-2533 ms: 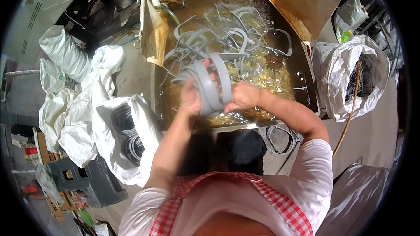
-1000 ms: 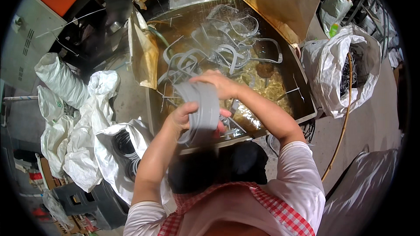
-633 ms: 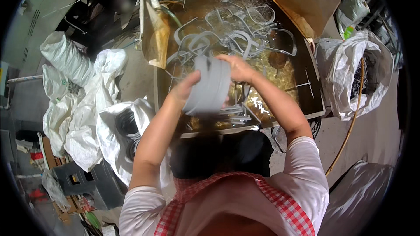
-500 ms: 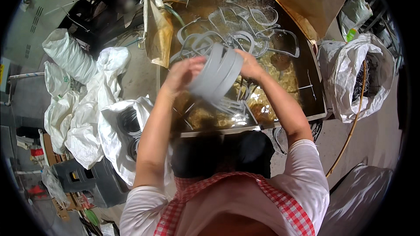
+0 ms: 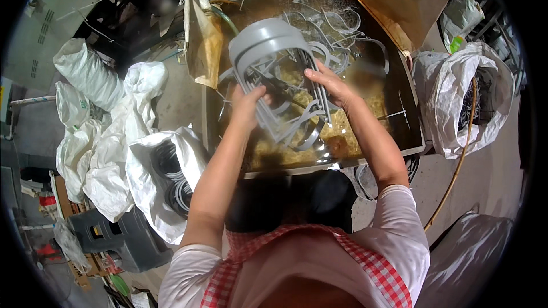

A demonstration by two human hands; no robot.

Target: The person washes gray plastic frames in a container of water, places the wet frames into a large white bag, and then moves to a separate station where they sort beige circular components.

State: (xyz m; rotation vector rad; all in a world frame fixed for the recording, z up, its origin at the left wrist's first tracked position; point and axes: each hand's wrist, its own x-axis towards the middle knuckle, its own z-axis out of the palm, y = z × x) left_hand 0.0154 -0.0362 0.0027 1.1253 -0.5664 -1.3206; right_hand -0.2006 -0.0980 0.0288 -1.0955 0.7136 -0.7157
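My left hand (image 5: 248,104) and my right hand (image 5: 332,84) grip a nested stack of grey D-shaped frames (image 5: 267,33) from opposite sides. The stack's broad curved bands face away from me, and its narrower crossed ends hang nearer my body. My right thumb and fingers press on the right legs; my left fingers wrap round the left legs and are partly hidden. Beneath is a shallow tank (image 5: 419,120) of brownish water. More loose grey frames (image 5: 342,21) lie in a tangle at its far side.
At left, a white sack (image 5: 197,154) holds coiled grey loops (image 5: 166,159), with more white sacks (image 5: 105,154) beside it. Another open sack (image 5: 436,91) with dark pieces stands at right, a thin stick (image 5: 456,177) against it. A dark plastic stool (image 5: 123,239) is at lower left.
The stack has tipped round, so its curved bands now face away and its open legs show. My left hand has moved right and toward me, now gripping the left legs.
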